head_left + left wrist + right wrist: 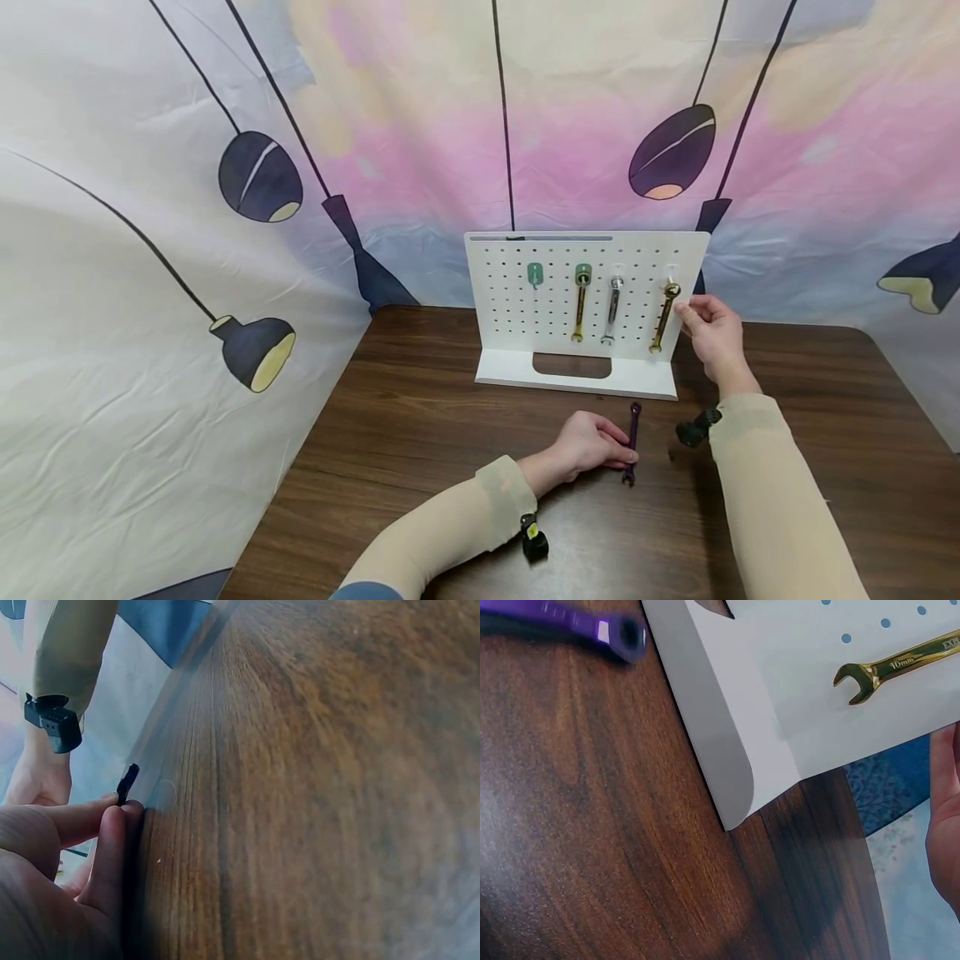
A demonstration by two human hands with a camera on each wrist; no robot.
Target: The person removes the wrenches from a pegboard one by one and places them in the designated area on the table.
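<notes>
Low over the tabletop, my left hand (pixel 588 443) pinches a purple combination wrench (pixel 634 427) between thumb and fingers. The wrench's open end points toward me and its ring end toward the board. In the left wrist view only a dark tip of the wrench (pixel 129 780) sticks out past the fingertips. My right hand (pixel 712 333) grips the right edge of a white pegboard (pixel 502 287), thumb in front and the other fingers partly hidden behind. Closest to that thumb hangs a gold wrench (pixel 664 318), marked 10mm in the right wrist view.
A silver wrench (pixel 612 310) and another gold wrench (pixel 581 308) hang on the pegboard's hooks. Farther left is a hook with a green backing (pixel 535 275). The board stands on the brown wooden table (pixel 420 400), before a patterned cloth backdrop (pixel 420 125).
</notes>
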